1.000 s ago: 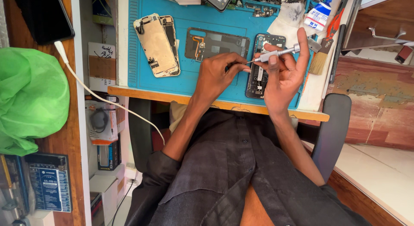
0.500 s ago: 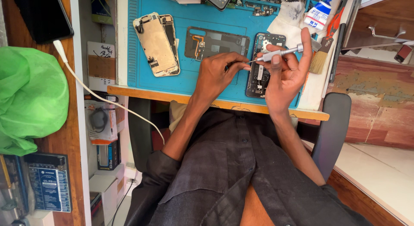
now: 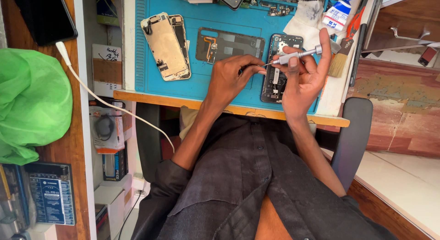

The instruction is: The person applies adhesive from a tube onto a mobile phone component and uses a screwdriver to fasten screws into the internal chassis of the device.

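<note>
The right hand (image 3: 305, 77) is raised just above the near edge of the blue work mat (image 3: 201, 82), its fingers curled around a slim silver screwdriver (image 3: 293, 56) that lies almost level, the index finger stretched up along the cap end and the thin tip pointing toward the other hand. The left hand (image 3: 231, 77) is bunched, its fingertips pinched together right at the screwdriver's tip; whether something tiny sits between them is too small to tell. Under and between both hands lies an opened phone (image 3: 277, 68) with its back off, dark inner parts showing, standing lengthwise on the mat and partly covered by the right hand. Just to the left of it a dark back cover (image 3: 229, 45) with an orange flex strip lies flat, and farther left two pale phone screens (image 3: 166, 45) are stacked at a slant. Beyond the right hand, at the mat's edge, rest a brush (image 3: 340, 61) with tan bristles, a white cloth (image 3: 307, 17) and a white and blue tube (image 3: 337, 15). A white cable (image 3: 105, 102) runs down the left side past a green plastic bag (image 3: 32, 102) on the wooden shelf (image 3: 68, 139). The person wears a dark shirt (image 3: 256, 185) and sits in a chair with a grey armrest (image 3: 353, 134).
</note>
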